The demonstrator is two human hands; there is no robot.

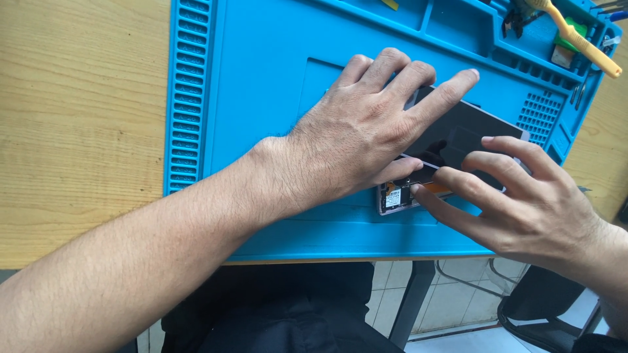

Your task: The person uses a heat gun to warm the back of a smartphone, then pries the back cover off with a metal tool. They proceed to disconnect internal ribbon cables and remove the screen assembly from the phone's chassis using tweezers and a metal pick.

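Two hands, left hand (353, 131) and right hand (523, 202), press one phone (464, 134).

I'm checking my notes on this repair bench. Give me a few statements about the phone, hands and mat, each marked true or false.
1. The left hand lies flat on the phone. True.
2. The phone lies on a red mat. False: the mat is blue.
3. The right hand has its fingertips at the phone's near edge. True.
4. The yellow-handled tool is held in the right hand. False: it lies at the mat's far corner, untouched.
5. The mat lies on a wooden table. True.
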